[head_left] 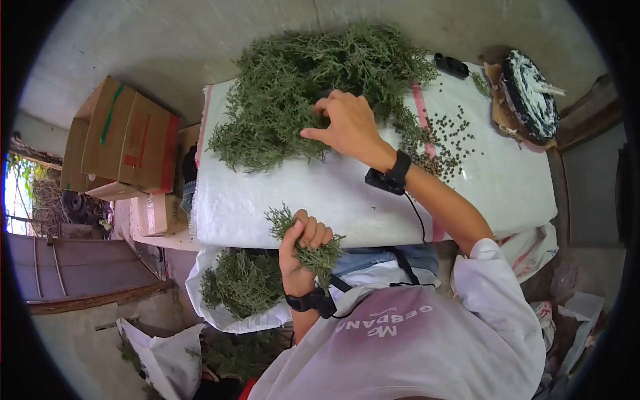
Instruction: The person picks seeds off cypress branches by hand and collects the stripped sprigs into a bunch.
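A large heap of green sprigs (267, 100) lies on a table covered with a white woven sheet (247, 207). My right hand (347, 123) is over the front of the heap, thumb and fingers spread apart, with no sprig visible between them. Near the table's front edge, my left hand (303, 247) is wrapped round a small bunch of sprigs (323, 257), which sticks out on both sides of the fist. Small brown round pieces (450, 143) are scattered on the sheet, right of the heap.
A black round object smeared with white (530, 93) rests on cardboard at the table's right end, near a small black device (451, 65). Cardboard boxes (130, 137) stand at the left. Below the table edge, a white sack (230, 323) holds more sprigs.
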`<state>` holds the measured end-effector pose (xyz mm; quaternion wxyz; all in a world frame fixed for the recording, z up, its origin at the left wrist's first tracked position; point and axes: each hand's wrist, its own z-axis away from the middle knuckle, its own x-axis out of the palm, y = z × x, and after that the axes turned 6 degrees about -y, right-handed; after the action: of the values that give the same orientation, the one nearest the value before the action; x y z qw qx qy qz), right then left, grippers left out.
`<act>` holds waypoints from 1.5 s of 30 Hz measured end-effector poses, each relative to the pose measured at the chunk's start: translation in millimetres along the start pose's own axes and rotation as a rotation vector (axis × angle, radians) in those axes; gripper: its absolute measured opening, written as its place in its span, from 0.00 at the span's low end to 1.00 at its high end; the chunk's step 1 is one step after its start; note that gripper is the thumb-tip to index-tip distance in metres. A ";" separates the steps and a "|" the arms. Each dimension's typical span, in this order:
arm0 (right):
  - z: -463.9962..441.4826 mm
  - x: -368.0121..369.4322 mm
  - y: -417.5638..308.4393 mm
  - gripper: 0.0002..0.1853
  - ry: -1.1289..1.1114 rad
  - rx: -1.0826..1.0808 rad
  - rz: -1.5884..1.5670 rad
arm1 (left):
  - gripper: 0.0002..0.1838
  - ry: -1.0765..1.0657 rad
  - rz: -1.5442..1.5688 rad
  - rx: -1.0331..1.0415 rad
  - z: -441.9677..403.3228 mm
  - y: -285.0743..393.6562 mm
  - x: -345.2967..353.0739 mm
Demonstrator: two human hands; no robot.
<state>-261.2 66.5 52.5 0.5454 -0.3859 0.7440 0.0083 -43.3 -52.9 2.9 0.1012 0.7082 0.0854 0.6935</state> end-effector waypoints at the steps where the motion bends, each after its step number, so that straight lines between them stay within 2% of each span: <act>1: 2.5 0.1 -4.5 0.21 -0.003 -0.058 -0.045 | 0.06 -0.005 -0.001 0.002 2.2 1.7 0.0; 2: 2.2 0.4 -8.7 0.20 -0.007 -0.125 -0.090 | 0.06 -0.009 -0.004 0.016 0.8 5.9 1.3; 3: 2.3 -4.0 -12.5 0.20 -0.010 -0.141 -0.092 | 0.06 0.092 -0.145 0.045 -0.7 10.0 4.4; 5: 16.5 -24.4 -15.8 0.18 -0.040 -0.101 -0.523 | 0.07 0.322 -0.418 0.070 3.2 13.7 12.5; 6: 25.6 -30.0 -13.5 0.17 -0.047 -0.061 -0.733 | 0.07 0.331 -0.413 0.053 2.2 15.0 17.7; 7: 35.4 -30.7 -10.6 0.17 -0.049 -0.038 -0.730 | 0.07 0.343 -0.551 0.076 -1.4 17.5 24.7; 9: 52.6 -32.3 -5.3 0.15 -0.157 0.130 -0.996 | 0.06 0.356 -0.825 0.125 -12.1 18.1 33.9; 10: 58.2 -32.7 -2.8 0.14 -0.212 0.211 -1.129 | 0.06 0.362 -0.818 0.113 -19.7 13.5 34.8; 11: 64.5 -31.4 -1.5 0.14 -0.216 0.229 -1.130 | 0.06 0.369 -0.844 0.108 -27.0 7.7 35.8; 13: 74.9 -26.6 -0.1 0.14 -0.347 0.295 -0.959 | 0.16 0.378 -0.901 0.105 -33.4 -0.9 36.3; 15: 81.5 -19.7 -1.4 0.14 -0.415 0.323 -0.874 | 0.17 0.428 -0.963 0.143 -24.3 -2.8 34.4; 18: 93.1 -5.7 -13.0 0.14 -0.077 0.070 -0.326 | 0.21 0.506 -1.088 0.229 -19.9 -4.5 35.8; 19: 92.8 -6.0 -12.3 0.14 -0.083 0.060 -0.329 | 0.21 0.372 -1.079 0.121 -21.0 -5.9 40.3; 21: 92.5 -0.6 -17.6 0.15 -0.211 0.188 -0.562 | 0.22 0.131 -1.064 -0.086 -17.1 -1.9 46.7; 23: 92.1 6.3 -22.5 0.15 -0.291 0.249 -0.691 | 0.23 0.241 -1.076 -0.058 -15.5 -4.6 27.9; 25: 86.9 11.1 -16.2 0.15 -0.242 0.254 -0.541 | 0.26 0.383 -1.079 -0.037 -25.2 -9.4 11.6; 27: 88.0 12.9 -8.1 0.15 -0.229 0.284 -0.462 | 0.27 0.363 -1.166 -0.128 -23.4 -12.2 9.6; 29: 77.5 9.9 -0.1 0.15 -0.011 0.161 -0.305 | 0.28 0.310 -1.339 -0.266 -22.4 -13.0 12.1; 30: 74.3 5.2 1.3 0.14 0.097 0.093 -0.224 | 0.28 0.312 -1.334 -0.269 -21.1 -14.0 9.2; 31: 70.4 -6.1 1.4 0.14 0.094 0.091 -0.220 | 0.27 0.290 -1.395 -0.237 -21.0 -15.4 3.7; 34: 59.0 -47.9 3.4 0.15 0.051 0.293 -0.547 | 0.27 0.228 -1.524 -0.173 -24.7 -16.6 -3.5; 35: 61.7 -50.1 6.3 0.15 0.058 0.299 -0.543 | 0.26 0.243 -1.531 -0.163 -24.2 -16.6 -2.5; 38: 68.6 -58.2 16.1 0.17 -0.111 0.377 -1.011 | 0.24 0.241 -1.550 -0.139 -25.9 -13.3 2.2; 39: 71.0 -60.6 16.5 0.17 -0.091 0.380 -1.006 | 0.24 0.274 -1.604 -0.081 -25.8 -6.3 3.3; 41: 77.8 -63.1 12.5 0.17 -0.162 0.464 -1.225 | 0.24 0.286 -1.661 -0.031 -25.3 6.5 13.3; 43: 83.8 -62.7 15.5 0.17 -0.193 0.507 -1.337 | 0.25 0.338 -1.467 -0.109 -23.0 16.0 35.3; 45: 88.7 -56.2 20.0 0.17 -0.194 0.514 -1.410 | 0.26 0.323 -1.527 -0.096 -21.6 16.7 38.1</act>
<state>-195.4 150.6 54.4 0.5572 -0.6286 0.2481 -0.4825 -64.4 -58.5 44.4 0.5673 0.3384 0.5325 0.5293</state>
